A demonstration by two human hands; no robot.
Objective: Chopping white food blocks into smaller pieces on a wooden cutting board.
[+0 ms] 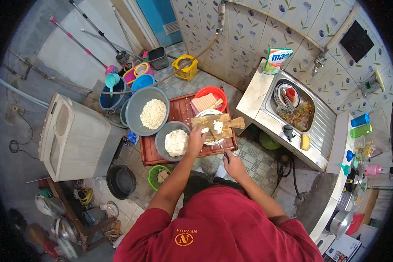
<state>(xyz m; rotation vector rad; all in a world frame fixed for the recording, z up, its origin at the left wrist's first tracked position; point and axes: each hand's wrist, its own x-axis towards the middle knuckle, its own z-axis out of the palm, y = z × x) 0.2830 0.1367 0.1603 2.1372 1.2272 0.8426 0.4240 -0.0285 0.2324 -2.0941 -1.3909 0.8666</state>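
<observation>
My left hand (196,140) steadies a small white piece of food (205,130) at the near left of a wooden cutting board (199,121). Gripped in my right hand (234,165) is a knife (220,144), its blade reaching over the board beside that piece. Chopped white bits (218,126) lie in a small heap at the board's middle. The board rests over a white-rimmed bowl (209,112), mostly hidden beneath it. Left of my left hand, a grey basin (160,152) holds large white pieces (177,142). A larger grey basin (131,113) behind it contains many finely chopped white bits (153,114).
All this stands on a low red-brown wooden table (180,109). A red basin (224,93) with pale pink sticks (204,102) sits at its back. Rightward, a steel sink (321,127) holds dishes. A green basket (154,185) and black tub (121,193) stand on the floor.
</observation>
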